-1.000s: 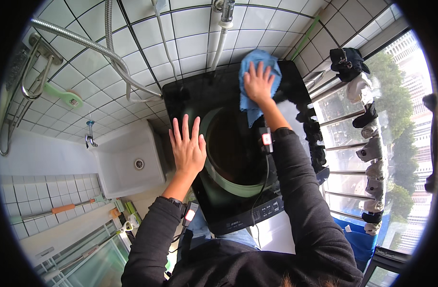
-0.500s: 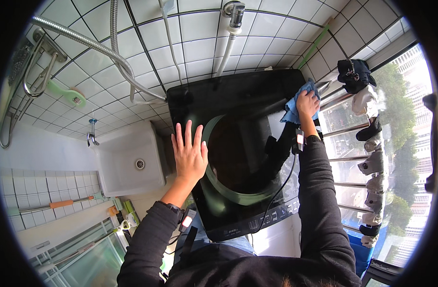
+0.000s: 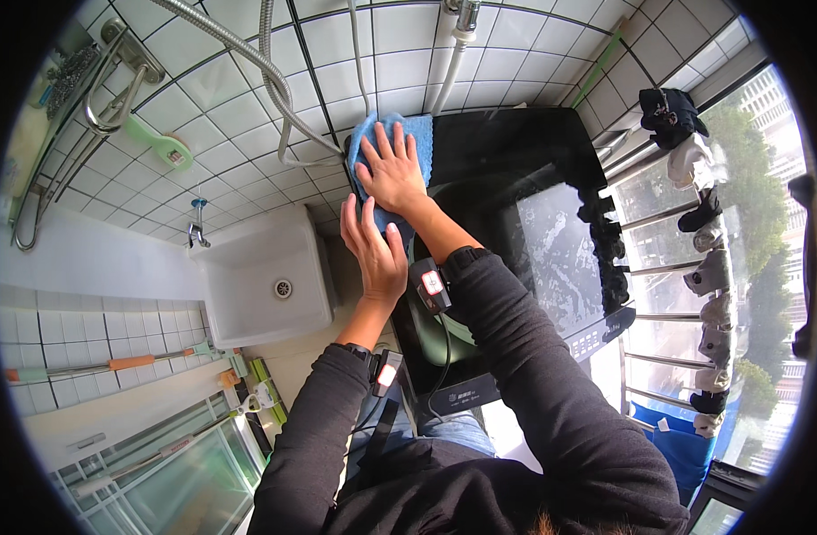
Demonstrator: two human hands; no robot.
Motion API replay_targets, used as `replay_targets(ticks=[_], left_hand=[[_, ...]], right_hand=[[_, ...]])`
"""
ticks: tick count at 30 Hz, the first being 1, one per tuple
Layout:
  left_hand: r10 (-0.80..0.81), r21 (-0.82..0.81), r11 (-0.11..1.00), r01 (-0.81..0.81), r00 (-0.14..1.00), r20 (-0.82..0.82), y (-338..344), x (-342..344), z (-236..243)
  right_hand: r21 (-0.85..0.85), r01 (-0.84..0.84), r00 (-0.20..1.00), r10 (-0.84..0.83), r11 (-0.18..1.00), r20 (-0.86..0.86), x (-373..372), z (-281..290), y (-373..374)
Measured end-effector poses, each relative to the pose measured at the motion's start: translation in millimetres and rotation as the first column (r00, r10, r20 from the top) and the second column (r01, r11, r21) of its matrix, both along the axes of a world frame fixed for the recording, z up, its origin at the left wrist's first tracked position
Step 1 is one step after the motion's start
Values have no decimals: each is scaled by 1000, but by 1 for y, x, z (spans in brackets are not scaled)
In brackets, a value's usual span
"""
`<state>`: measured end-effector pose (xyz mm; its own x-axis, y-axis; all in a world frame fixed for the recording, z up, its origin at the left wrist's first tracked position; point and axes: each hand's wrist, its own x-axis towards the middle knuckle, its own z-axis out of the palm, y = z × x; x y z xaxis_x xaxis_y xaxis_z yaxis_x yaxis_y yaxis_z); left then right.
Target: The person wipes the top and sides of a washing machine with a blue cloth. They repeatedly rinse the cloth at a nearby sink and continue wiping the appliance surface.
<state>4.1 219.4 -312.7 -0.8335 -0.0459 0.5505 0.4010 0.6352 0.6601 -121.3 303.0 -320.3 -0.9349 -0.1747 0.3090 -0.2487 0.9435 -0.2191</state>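
My right hand [image 3: 392,174] is flat on the blue cloth [image 3: 383,143], fingers spread wide and pressing it down onto the far left corner of the black washing machine top [image 3: 507,147]. No grip here, just a splayed palm with the cloth pinned underneath. The cloth runs lengthways away from me toward the tiled wall [image 3: 248,107], its far edge poking out beyond my fingertips, a strip more showing on the near side under my wrist.

My left hand [image 3: 375,254] sits just nearer to me, open, fingers straight and close together, resting at the machine's left edge and touching the near end of the cloth. It holds nothing. So the right hand is the one on the cloth, and the left is right beside it.

Off to the left and lower lies the white sink [image 3: 261,285], with a small tap [image 3: 196,234] above it. A grey hose [image 3: 275,76] loops down the wall just behind the cloth. To the right, the machine's glossy lid stretches toward the drying rack of socks [image 3: 707,232] by the window.
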Motion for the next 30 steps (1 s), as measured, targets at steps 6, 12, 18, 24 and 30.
replay_targets(ticks=[6, 12, 18, 24, 30], left_hand=[[-45, 51, 998, 49, 996, -75, -35, -7, 27], [-250, -69, 965, 253, 967, 52, -24, -46, 20], [-95, -289, 943, 164, 967, 238, 2, -51, -7], [-16, -510, 857, 76, 993, 121, 8, -48, -10], [29, -608, 793, 45, 993, 112, 15, -46, -9]], right_hand=[[-60, -177, 979, 182, 982, 93, 148, 9, 9], [-156, -65, 920, 120, 986, 372, 296, 33, 10], [-175, 120, 988, -101, 977, 116, 234, 16, 80], [-39, 563, 825, -559, 825, 86, 195, 3, 280], [-40, 900, 435, -895, 433, 96, 215, -12, 337]])
